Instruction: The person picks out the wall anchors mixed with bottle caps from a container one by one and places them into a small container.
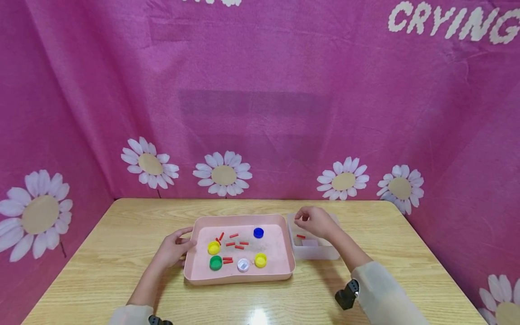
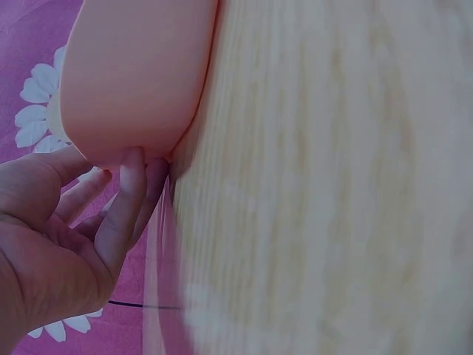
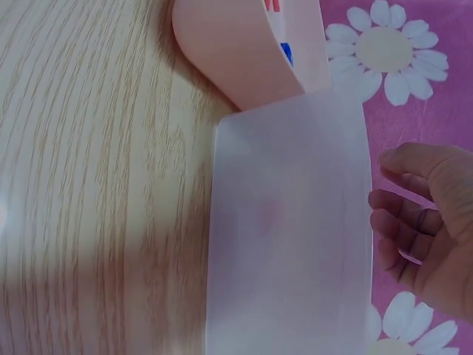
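Observation:
My left hand (image 1: 172, 248) grips the left end of a shallow pink tray (image 1: 239, 278), fingers against its outer wall; the left wrist view shows the fingers (image 2: 131, 177) at the tray's corner. Inside the tray lie several short red sticks (image 1: 230, 244), two yellow caps (image 1: 261, 260), a green cap (image 1: 215, 262), a blue cap (image 1: 258, 233) and a whitish round cap (image 1: 243, 265). My right hand (image 1: 318, 222) hovers over a translucent plastic box (image 1: 317, 253), fingers loosely bent and nothing visible in them. One red stick (image 1: 300, 236) shows in that box, near a pale square patch.
Box and tray stand side by side on a light wooden table (image 1: 142, 216). A magenta cloth (image 1: 260, 113) with white daisies hangs behind the table and along both sides. Black wrist devices (image 1: 347, 294) sit by the sleeves.

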{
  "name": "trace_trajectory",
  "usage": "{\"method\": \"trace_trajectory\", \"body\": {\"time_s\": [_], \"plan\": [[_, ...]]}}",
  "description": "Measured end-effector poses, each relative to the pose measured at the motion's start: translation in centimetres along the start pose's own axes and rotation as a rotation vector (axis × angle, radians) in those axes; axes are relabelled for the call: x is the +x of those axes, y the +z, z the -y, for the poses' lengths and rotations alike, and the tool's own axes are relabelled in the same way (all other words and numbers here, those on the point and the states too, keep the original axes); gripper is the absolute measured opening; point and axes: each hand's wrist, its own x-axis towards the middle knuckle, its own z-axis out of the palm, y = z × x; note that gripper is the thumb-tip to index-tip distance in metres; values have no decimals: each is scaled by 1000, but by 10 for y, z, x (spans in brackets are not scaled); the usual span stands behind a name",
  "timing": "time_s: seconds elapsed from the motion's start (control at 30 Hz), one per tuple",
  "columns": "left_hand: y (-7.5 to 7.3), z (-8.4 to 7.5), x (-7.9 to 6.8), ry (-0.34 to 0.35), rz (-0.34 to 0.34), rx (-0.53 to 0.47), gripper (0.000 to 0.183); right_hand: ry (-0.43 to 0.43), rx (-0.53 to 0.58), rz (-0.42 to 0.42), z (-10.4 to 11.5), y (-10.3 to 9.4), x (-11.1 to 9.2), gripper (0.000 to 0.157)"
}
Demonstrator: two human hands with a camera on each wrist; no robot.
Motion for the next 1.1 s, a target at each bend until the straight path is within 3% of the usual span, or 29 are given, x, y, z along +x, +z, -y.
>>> {"method": "trace_trajectory", "body": {"time_s": [0.77,1.1], "plan": [[1,0,-2,-1,1,-36,49,2,73,40,37,19,8,9],[1,1,-2,0,-6,-46,49,-55,102,41,51,31,13,7]]}}
